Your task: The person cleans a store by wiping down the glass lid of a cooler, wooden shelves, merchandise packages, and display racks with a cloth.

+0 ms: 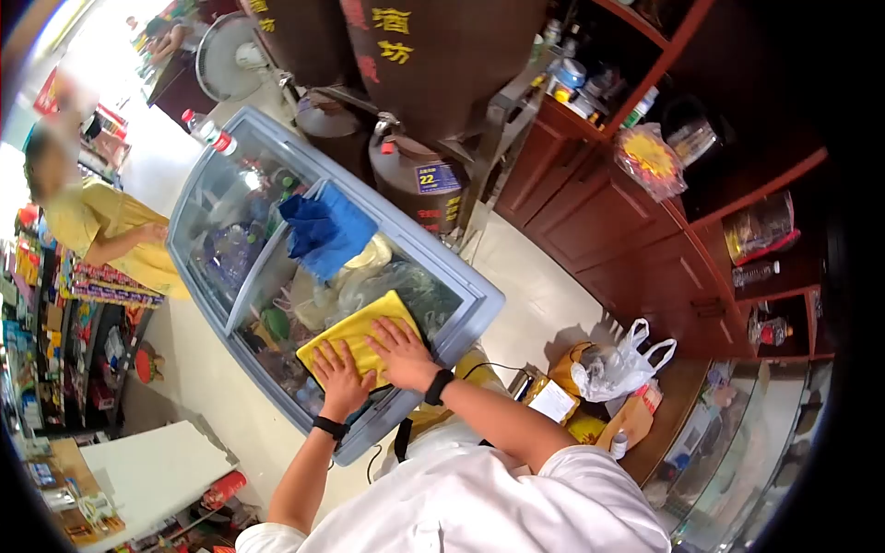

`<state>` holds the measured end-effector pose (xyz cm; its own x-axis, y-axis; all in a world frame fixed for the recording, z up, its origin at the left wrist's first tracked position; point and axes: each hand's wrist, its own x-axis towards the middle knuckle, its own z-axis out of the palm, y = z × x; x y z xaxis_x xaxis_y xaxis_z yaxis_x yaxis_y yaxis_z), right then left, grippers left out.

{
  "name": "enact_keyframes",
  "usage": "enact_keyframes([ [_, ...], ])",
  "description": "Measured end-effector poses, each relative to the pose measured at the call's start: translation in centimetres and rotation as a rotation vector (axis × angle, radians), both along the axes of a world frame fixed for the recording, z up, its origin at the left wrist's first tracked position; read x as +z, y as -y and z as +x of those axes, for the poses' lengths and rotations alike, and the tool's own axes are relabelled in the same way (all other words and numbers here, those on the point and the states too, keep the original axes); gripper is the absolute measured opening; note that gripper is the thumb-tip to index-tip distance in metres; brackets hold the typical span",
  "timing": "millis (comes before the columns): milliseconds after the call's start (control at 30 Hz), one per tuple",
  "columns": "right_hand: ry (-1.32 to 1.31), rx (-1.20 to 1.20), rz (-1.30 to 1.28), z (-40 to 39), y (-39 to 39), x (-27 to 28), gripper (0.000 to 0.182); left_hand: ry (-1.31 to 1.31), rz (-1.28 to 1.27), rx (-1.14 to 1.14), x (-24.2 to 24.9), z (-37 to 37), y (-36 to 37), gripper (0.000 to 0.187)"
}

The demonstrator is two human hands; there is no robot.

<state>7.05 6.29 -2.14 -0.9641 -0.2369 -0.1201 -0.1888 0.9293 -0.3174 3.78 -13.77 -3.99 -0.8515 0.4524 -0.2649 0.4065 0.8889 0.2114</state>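
Note:
A yellow cloth (355,324) lies flat on the glass top of a grey-blue chest freezer (461,297), near its close end. My left hand (341,376) rests on the cloth's lower left part, fingers spread. To its right, my right hand (401,354) presses flat on the same cloth, fingers apart. Both wrists wear black bands. Farther up the glass, a crumpled blue cloth (327,229) lies over the middle. Bagged items show through the glass.
A bottle (210,134) lies at the freezer's far corner. A person in yellow (115,230) stands at the left. Large brown jars (415,175) are behind; wooden cabinets (608,212) and a white plastic bag (613,367) are right. A white table (152,470) is lower left.

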Motion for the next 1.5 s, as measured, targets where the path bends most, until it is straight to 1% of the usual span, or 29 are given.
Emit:
enact_keyframes([
  [67,0.054,-0.086,-0.048,1.2,-2.6,0.9,0.082,-0.025,0.014,-0.089,0.5,0.4,-2.4,0.093],
  [167,0.052,-0.116,-0.009,1.0,-5.0,0.7,0.085,-0.016,-0.047,-0.101,1.1,0.3,-5.9,0.091],
  [233,0.035,-0.14,0.004,-0.2,-6.8,0.8,0.087,-0.01,-0.042,-0.108,1.5,-0.1,-7.7,0.088],
  [300,-0.033,-0.188,-0.038,-1.0,-8.5,0.8,0.083,-0.007,-0.044,-0.108,1.6,-1.2,-9.6,0.087],
  [333,-0.023,-0.201,-0.057,-1.3,-9.2,0.7,0.083,-0.041,-0.047,-0.124,1.5,-1.9,-10.6,0.087],
  [400,-0.079,-0.221,-0.099,-1.6,-10.8,0.5,0.068,-0.071,-0.066,-0.192,1.0,-4.0,-12.5,0.087],
  [433,-0.07,-0.225,-0.098,-1.6,-11.1,0.1,0.068,-0.114,-0.059,-0.244,0.8,-5.1,-13.9,0.086],
  [500,-0.118,-0.254,-0.062,-2.2,-10.8,-0.4,0.057,-0.144,-0.049,-0.302,1.1,-7.1,-16.2,0.085],
  [533,-0.158,-0.284,-0.187,-2.2,-11.2,-0.2,0.053,-0.119,-0.036,-0.305,1.6,-7.9,-16.8,0.085],
  [633,-0.149,-0.235,-0.226,-2.5,-12.1,-0.6,0.053,-0.081,-0.043,-0.303,2.3,-9.1,-17.7,0.087],
  [700,-0.207,-0.241,-0.208,-2.3,-12.2,-0.2,0.052,-0.068,-0.087,-0.298,2.5,-9.1,-17.7,0.09],
  [733,-0.154,-0.201,-0.204,-2.6,-12.2,-0.3,0.053,-0.091,-0.151,-0.325,2.3,-9.3,-17.6,0.094],
  [767,-0.098,-0.17,-0.199,-2.8,-12.2,-0.5,0.055,-0.065,-0.15,-0.316,1.7,-9.2,-17.4,0.094],
  [867,-0.141,-0.24,-0.216,-1.8,-12.3,-0.2,0.05,-0.114,-0.112,-0.346,1.1,-7.8,-17.1,0.093],
  [900,-0.139,-0.254,-0.232,-1.3,-12.1,0.0,0.049,-0.087,-0.05,-0.348,1.1,-7.1,-17.0,0.087],
  [933,-0.192,-0.272,-0.232,-0.6,-12.1,0.2,0.043,-0.058,0.01,-0.352,1.1,-6.7,-16.8,0.081],
  [967,-0.2,-0.285,-0.223,0.0,-12.3,0.4,0.043,-0.064,0.019,-0.367,1.1,-6.3,-16.6,0.081],
  [1033,-0.096,-0.292,-0.18,1.0,-12.5,1.0,0.039,0.035,0.132,-0.384,1.2,-5.6,-16.0,0.068],
  [1067,-0.182,-0.338,-0.201,1.5,-12.3,0.6,0.031,0.054,0.262,-0.399,0.7,-5.1,-15.5,0.057],
  [1100,-0.189,-0.348,-0.189,2.0,-12.6,1.5,0.031,0.098,0.437,-0.381,0.8,-4.2,-15.8,0.052],
  [1167,-0.108,-0.418,-0.302,3.0,-12.6,3.0,0.026,0.206,0.579,-0.401,1.0,-3.0,-16.0,0.047],
  [1200,-0.274,-0.442,-0.267,3.6,-12.2,2.7,0.022,0.212,0.648,-0.356,1.5,-1.8,-16.1,0.044],
  [1300,-0.294,-0.486,-0.222,5.3,-11.0,3.0,0.021,0.312,0.639,-0.401,5.0,0.8,-16.5,0.041],
  [1333,-0.178,-0.495,-0.247,6.3,-10.9,4.3,0.031,0.266,0.604,-0.376,5.7,1.9,-16.4,0.04],
  [1367,-0.179,-0.515,-0.241,7.3,-10.5,4.3,0.031,0.205,0.561,-0.403,4.5,2.3,-15.7,0.038],
  [1433,-0.293,-0.545,-0.183,9.0,-9.7,4.9,0.042,0.174,0.477,-0.482,5.7,3.3,-15.2,0.036],
  [1467,-0.138,-0.556,-0.235,9.6,-9.4,5.7,0.047,0.178,0.484,-0.492,6.6,3.9,-14.9,0.036],
  [1500,-0.139,-0.566,-0.23,9.8,-9.0,5.4,0.047,0.082,0.506,-0.527,7.9,4.6,-14.6,0.03],
])
